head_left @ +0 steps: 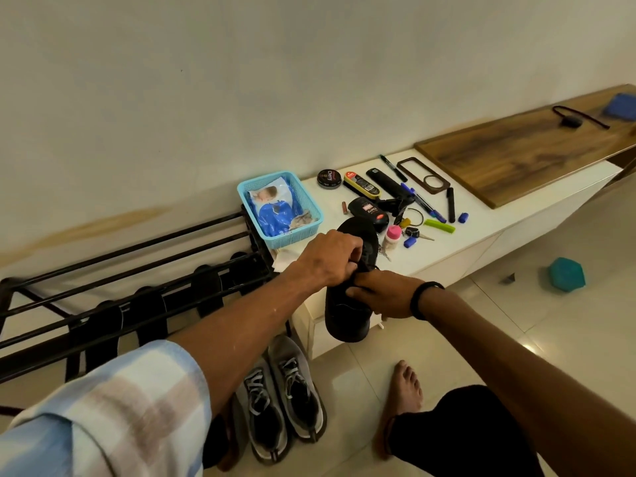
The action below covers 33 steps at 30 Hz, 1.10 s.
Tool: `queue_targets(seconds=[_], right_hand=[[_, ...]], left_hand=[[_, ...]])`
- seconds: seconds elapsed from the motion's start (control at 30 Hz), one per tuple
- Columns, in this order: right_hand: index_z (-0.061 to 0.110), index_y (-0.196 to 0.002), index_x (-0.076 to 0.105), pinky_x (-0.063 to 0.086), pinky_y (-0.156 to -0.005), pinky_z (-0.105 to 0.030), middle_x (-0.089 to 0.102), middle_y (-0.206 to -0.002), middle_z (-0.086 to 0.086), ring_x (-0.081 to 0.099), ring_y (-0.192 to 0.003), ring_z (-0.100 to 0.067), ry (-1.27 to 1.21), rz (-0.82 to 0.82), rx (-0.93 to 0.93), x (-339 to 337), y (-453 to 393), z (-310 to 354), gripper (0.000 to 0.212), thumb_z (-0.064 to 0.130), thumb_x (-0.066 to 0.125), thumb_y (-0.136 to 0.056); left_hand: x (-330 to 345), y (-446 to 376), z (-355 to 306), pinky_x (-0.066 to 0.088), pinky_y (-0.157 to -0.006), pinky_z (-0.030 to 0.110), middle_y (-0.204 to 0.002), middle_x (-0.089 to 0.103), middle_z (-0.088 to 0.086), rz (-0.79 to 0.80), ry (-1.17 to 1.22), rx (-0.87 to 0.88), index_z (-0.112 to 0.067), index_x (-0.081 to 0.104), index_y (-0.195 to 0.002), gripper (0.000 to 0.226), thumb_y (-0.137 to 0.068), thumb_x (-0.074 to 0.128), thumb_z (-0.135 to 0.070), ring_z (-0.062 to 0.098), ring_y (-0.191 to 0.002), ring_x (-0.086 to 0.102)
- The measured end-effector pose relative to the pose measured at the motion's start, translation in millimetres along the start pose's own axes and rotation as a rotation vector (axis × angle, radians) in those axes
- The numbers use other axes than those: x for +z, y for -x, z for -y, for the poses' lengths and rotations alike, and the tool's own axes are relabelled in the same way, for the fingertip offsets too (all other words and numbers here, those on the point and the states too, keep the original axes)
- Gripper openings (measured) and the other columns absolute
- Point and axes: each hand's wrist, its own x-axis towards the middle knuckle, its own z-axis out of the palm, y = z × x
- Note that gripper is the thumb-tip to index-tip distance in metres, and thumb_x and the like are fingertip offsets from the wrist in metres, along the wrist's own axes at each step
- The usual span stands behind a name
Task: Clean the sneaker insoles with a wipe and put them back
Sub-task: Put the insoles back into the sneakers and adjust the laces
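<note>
My left hand [328,258] curls its fingers into the mouth of a black sneaker [349,304], pinching something at the laces or tongue, while my right hand [380,294] grips the shoe's side from the right, thumb across the upper; the sneaker hangs toe-down in the air just in front of the white worktop [457,242]. I judge this to be an early step: opening the shoe to get at its insole, which I cannot see inside the dark opening. The next move calls for a steady hold with the right hand while the left reaches deeper and draws the insole out without creasing it, then a wipe from the blue pack [275,215] lying in the one turquoise basket [311,204] at the worktop's left end. Only one black sneaker is in view; its mate is not to be seen. On the floor below stand two grey sneakers [282,397], side by side, laces tied. On the worktop I count one round polish tin [328,179], one shoe brush [361,185], one polish bottle [368,215], one small pink-capped bottle [392,237] and a scatter of pens and keys too mixed to number. One black shoe rack [137,270] stands to the left, one wooden board [523,153] to the right.
</note>
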Motion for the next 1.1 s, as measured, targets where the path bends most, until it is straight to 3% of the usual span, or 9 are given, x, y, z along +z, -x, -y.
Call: queue_targets(seconds=[0.07, 0.2, 0.27, 0.33, 0.5, 0.63, 0.83, 0.93, 1.1], right_hand=[[0.015, -0.119, 0.064, 0.056, -0.085, -0.031, 0.066, -0.114, -0.003, 0.065, -0.100, -0.020, -0.061, -0.127, -0.009, 2.9, 11.0, -0.6, 0.029, 0.033, 0.047, -0.105], [0.020, -0.110, 0.071, 0.049, -0.082, -0.024, 0.056, -0.123, 0.001, 0.059, -0.100, -0.016, -0.035, -0.640, 0.100, 24.7, 23.2, -1.3, 0.022, 0.031, 0.071, -0.091], [0.023, -0.112, 0.063, 0.053, -0.076, -0.029, 0.054, -0.117, 0.001, 0.061, -0.091, -0.018, -0.260, -0.721, 0.264, 31.8, 20.0, -2.2, 0.042, 0.041, 0.082, -0.079], [0.022, -0.116, 0.054, 0.051, -0.070, -0.031, 0.058, -0.106, 0.002, 0.060, -0.088, -0.019, -0.415, -0.665, 0.423, 30.9, 15.2, -2.5, 0.062, 0.050, 0.086, -0.071], [0.019, -0.093, 0.059, 0.039, -0.055, -0.024, 0.062, -0.086, -0.002, 0.054, -0.070, -0.015, -0.196, -0.611, 0.410, 27.5, 2.4, 14.4, 0.022, 0.035, 0.073, -0.089], [0.010, -0.101, 0.063, 0.050, -0.064, -0.030, 0.059, -0.082, -0.005, 0.059, -0.072, -0.021, -0.153, -0.519, 0.355, 24.9, -10.5, 30.7, 0.026, 0.034, 0.054, -0.101], [0.014, -0.108, 0.058, 0.048, -0.085, -0.038, 0.058, -0.094, -0.008, 0.052, -0.092, -0.025, -0.072, -0.184, 0.329, 22.6, -8.9, 40.1, 0.030, 0.034, 0.035, -0.107], [0.015, -0.120, 0.060, 0.052, -0.082, -0.036, 0.058, -0.095, -0.006, 0.057, -0.088, -0.024, -0.036, -0.186, 0.426, 15.6, -18.8, 38.4, 0.030, 0.036, 0.048, -0.101], [0.017, -0.117, 0.061, 0.052, -0.080, -0.039, 0.066, -0.105, -0.008, 0.063, -0.093, -0.027, 0.056, -0.381, 0.499, 12.0, -20.4, 45.5, 0.026, 0.033, 0.054, -0.098]], left_hand=[[0.8, -0.2, -1.2, 0.051, -0.077, 0.033, -0.105, 0.072, 0.001, -0.006, -0.034, 0.002, -0.024, 0.066, -0.109, 0.018, -0.093, 0.072, -0.031, 0.021, -0.096, 0.067], [1.2, 2.7, -1.8, 0.053, -0.078, 0.036, -0.108, 0.072, 0.002, -0.034, -0.065, 0.006, -0.024, 0.065, -0.111, 0.022, -0.093, 0.072, -0.033, 0.023, -0.098, 0.067], [3.2, 4.8, -2.4, 0.052, -0.076, 0.035, -0.108, 0.071, 0.002, -0.071, -0.064, 0.011, -0.023, 0.065, -0.110, 0.021, -0.093, 0.072, -0.033, 0.023, -0.097, 0.067], [7.3, 5.8, -2.1, 0.048, -0.072, 0.032, -0.107, 0.069, 0.002, -0.101, -0.061, 0.014, -0.023, 0.064, -0.110, 0.022, -0.093, 0.071, -0.034, 0.021, -0.096, 0.065], [16.0, 5.6, -3.4, 0.049, -0.075, 0.032, -0.107, 0.060, 0.005, -0.126, -0.027, 0.005, -0.021, 0.062, -0.108, 0.020, -0.094, 0.072, -0.031, 0.019, -0.091, 0.058], [14.6, 4.6, -2.5, 0.054, -0.081, 0.034, -0.105, 0.067, 0.005, -0.121, -0.005, -0.031, -0.021, 0.068, -0.104, 0.016, -0.091, 0.074, -0.028, 0.021, -0.095, 0.063], [1.0, -0.4, -3.0, 0.051, -0.084, 0.034, -0.110, 0.070, -0.002, -0.073, -0.087, -0.007, -0.026, 0.068, -0.110, 0.020, -0.093, 0.073, -0.036, 0.019, -0.104, 0.063], [1.9, -3.0, -8.2, 0.049, -0.083, 0.032, -0.111, 0.067, -0.002, -0.025, -0.083, -0.018, -0.024, 0.066, -0.112, 0.019, -0.095, 0.071, -0.030, 0.017, -0.102, 0.061], [1.1, -1.4, -2.6, 0.058, -0.089, 0.037, -0.110, 0.071, 0.001, -0.001, -0.018, -0.077, -0.022, 0.069, -0.109, 0.018, -0.092, 0.073, -0.020, 0.021, -0.102, 0.066]])
